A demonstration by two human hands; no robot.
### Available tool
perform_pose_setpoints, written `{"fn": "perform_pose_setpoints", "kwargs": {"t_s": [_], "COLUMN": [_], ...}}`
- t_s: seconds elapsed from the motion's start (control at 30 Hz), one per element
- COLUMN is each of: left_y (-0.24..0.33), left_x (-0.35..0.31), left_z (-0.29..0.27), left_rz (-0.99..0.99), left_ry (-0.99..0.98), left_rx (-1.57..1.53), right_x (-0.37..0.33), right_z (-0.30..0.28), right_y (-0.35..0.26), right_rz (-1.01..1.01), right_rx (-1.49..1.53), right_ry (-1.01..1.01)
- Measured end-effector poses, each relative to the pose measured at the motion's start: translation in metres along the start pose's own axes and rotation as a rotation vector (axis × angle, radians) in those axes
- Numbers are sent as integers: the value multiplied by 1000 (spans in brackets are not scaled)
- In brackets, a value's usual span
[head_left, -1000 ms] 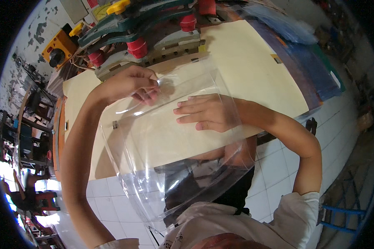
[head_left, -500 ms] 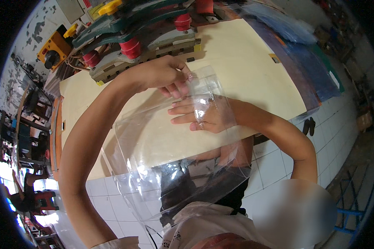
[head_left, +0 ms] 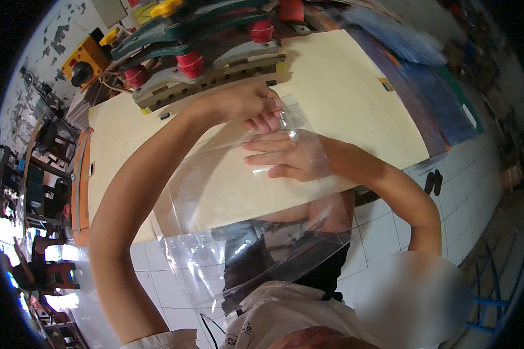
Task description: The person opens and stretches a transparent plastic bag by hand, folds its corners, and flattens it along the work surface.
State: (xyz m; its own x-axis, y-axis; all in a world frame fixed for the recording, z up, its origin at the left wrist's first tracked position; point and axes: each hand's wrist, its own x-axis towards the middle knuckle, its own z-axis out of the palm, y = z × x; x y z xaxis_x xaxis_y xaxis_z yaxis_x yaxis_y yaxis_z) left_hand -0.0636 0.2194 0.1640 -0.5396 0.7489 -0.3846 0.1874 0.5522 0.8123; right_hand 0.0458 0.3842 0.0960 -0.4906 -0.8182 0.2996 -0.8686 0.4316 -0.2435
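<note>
A large clear plastic sheet or bag (head_left: 198, 192) spreads over the cream table and hangs past its near edge toward my lap. My left hand (head_left: 253, 107) is closed, thumb and fingers pinching a narrow flap at the far end of the plastic. Just nearer, my right hand (head_left: 291, 156) lies flat with its fingers stretched out. Clear plastic covers part of that hand and wrist; whether the hand is inside a bag or under a single layer, I cannot tell.
A green press-like machine (head_left: 186, 35) with red cylindrical parts stands beyond my left hand, beside a yellow control box (head_left: 86, 63). The cream tabletop (head_left: 355, 104) has dark blue sheets (head_left: 431, 99) at its right. Dark shoes (head_left: 433, 181) are on the white-tiled floor.
My left hand has moved slightly to the right with the pinched plastic. The flap over my right hand has shifted and shows less beyond the fingers. My right hand stays nearly in place.
</note>
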Motion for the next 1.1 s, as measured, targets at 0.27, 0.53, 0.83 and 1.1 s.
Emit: {"fn": "perform_pose_setpoints", "kwargs": {"t_s": [0.27,0.53,0.83,1.1], "left_y": [-11,-24,-17,15], "left_x": [7,17,-2,-84], "left_z": [6,12,32,6], "left_rz": [113,109,190,116], "left_ry": [-2,-40,114,133], "left_rx": [83,175,475,923], "right_x": [-47,-27,-5,-6], "right_z": [-53,-54,-28,-17], "right_y": [-12,-8,38,39], "right_rz": [227,891,867,837], "right_rx": [-20,424,316,329], "right_ry": [-10,468,189,278]}}
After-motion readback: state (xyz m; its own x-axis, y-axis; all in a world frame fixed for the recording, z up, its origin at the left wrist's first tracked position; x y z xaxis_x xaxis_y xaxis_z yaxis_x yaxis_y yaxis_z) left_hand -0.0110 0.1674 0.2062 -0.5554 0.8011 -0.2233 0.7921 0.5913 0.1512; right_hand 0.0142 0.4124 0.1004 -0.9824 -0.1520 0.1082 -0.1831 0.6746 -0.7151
